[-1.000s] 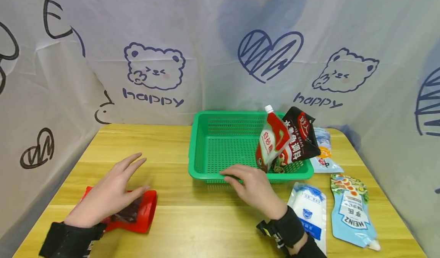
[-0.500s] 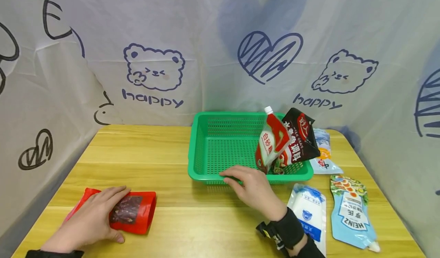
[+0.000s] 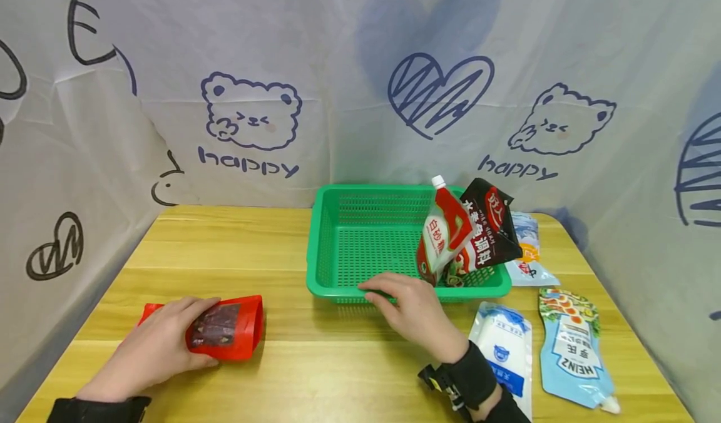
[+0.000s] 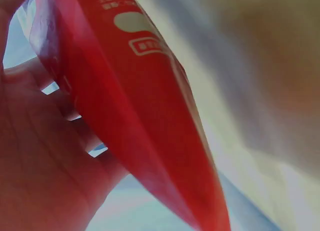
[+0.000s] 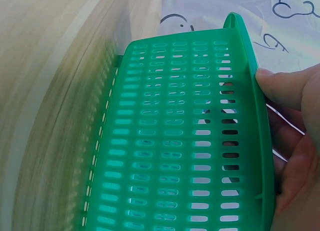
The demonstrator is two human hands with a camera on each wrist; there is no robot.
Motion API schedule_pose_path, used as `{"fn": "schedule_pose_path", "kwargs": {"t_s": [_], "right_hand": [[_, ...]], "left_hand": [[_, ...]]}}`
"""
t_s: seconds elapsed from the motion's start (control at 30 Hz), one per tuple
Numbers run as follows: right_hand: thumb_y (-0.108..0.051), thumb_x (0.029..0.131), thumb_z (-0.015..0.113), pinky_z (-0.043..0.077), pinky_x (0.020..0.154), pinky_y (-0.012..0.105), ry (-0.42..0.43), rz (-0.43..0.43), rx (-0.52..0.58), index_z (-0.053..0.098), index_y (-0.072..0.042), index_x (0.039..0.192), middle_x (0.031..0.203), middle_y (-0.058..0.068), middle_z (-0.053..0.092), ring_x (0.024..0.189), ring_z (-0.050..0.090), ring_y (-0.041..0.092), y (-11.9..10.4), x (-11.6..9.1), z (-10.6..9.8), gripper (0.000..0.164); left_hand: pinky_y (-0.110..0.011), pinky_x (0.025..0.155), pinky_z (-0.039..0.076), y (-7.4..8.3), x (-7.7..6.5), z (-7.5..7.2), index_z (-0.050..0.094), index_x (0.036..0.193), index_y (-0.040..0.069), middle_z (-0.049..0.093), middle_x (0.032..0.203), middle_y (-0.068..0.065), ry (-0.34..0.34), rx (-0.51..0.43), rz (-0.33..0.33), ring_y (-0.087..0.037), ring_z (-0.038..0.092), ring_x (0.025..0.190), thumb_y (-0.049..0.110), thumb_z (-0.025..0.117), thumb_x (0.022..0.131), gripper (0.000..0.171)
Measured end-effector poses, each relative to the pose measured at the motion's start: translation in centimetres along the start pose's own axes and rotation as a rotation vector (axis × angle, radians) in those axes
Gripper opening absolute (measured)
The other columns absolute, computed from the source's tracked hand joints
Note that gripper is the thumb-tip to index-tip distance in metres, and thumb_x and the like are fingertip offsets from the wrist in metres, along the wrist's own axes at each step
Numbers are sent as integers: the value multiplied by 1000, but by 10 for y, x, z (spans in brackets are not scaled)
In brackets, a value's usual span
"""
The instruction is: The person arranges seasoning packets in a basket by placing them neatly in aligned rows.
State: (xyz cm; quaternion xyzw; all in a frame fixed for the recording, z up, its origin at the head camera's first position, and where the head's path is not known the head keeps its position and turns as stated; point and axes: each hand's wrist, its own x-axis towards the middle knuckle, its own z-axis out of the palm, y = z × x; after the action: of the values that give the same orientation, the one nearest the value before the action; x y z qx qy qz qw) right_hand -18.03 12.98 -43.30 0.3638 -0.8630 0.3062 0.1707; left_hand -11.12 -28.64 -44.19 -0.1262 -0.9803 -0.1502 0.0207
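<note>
At the left of the table my left hand (image 3: 160, 341) grips a red pouch (image 3: 246, 329) with a dark clear window, fingers over its top and thumb along the near side. In the left wrist view the pouch (image 4: 130, 101) stands tilted against the curled fingers. My right hand (image 3: 414, 307) holds the front rim of a green plastic basket (image 3: 313, 241), thumb outside and fingers over the edge; the right wrist view shows the thumb against the basket rim (image 5: 252, 81). Inside the basket's right end lean a red and white capped pouch (image 3: 442, 232) and a black seasoning packet (image 3: 490, 223).
Right of the basket lie a blue and white packet (image 3: 529, 254), a white and blue packet (image 3: 507, 341) partly under the right wrist, and a light blue Heinz pouch (image 3: 574, 348). A white cloth (image 3: 349, 66) with drawings stands behind the wooden table (image 3: 338, 379).
My left hand came down onto the red pouch, took hold of it and tilted it up slightly. The right hand stays on the basket rim.
</note>
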Motion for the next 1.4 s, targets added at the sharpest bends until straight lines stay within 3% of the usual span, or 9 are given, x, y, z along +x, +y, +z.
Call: {"fn": "schedule_pose_path", "kwargs": {"t_s": [0.27, 0.6, 0.9, 1.07, 1.23, 1.4], "right_hand": [[-19, 97, 75, 60, 82, 35, -12, 16, 8, 79, -18, 117, 114, -3, 77, 103, 73, 16, -1, 1, -1, 20], [-18, 97, 76, 60, 82, 35, -4, 3, 4, 79, -18, 118, 114, -2, 77, 103, 73, 16, 1, 0, 2, 21], [-20, 97, 75, 60, 84, 36, -15, 6, 27, 79, -19, 119, 114, -2, 77, 104, 73, 17, -1, 1, 2, 22], [-20, 98, 75, 60, 89, 38, -45, 51, 49, 78, -15, 120, 117, 1, 76, 107, 73, 20, -2, 0, 0, 23], [-16, 101, 70, 59, 91, 43, -36, 179, 208, 66, -6, 138, 124, 10, 74, 114, 70, 26, -4, 2, -10, 38], [-7, 106, 58, 59, 92, 41, 90, 258, 429, 51, -3, 150, 135, 18, 67, 117, 68, 31, -5, 4, -21, 45]], "left_hand": [[-63, 88, 55, 21, 23, -28, 60, 141, 4, 67, 123, -16, 148, -13, 110, -39, 64, 106, 30, 103, 59, 97], [-60, 94, 54, 64, 52, -46, 58, 145, 6, 65, 127, -13, 224, -95, 182, -35, 60, 113, 17, 101, 63, 93], [-54, 96, 55, 102, 75, -49, 58, 145, 9, 64, 130, -9, 276, -201, 263, -29, 59, 116, 18, 101, 65, 91], [-51, 97, 55, 121, 87, -44, 59, 145, 10, 64, 132, -8, 304, -263, 329, -28, 60, 117, 18, 102, 63, 92], [-51, 97, 55, 138, 96, -40, 59, 146, 10, 63, 133, -8, 285, -255, 347, -30, 60, 117, 17, 102, 65, 92], [-51, 99, 55, 151, 100, -35, 61, 144, 11, 64, 133, -9, 277, -174, 351, -31, 60, 119, 23, 103, 63, 92]]}}
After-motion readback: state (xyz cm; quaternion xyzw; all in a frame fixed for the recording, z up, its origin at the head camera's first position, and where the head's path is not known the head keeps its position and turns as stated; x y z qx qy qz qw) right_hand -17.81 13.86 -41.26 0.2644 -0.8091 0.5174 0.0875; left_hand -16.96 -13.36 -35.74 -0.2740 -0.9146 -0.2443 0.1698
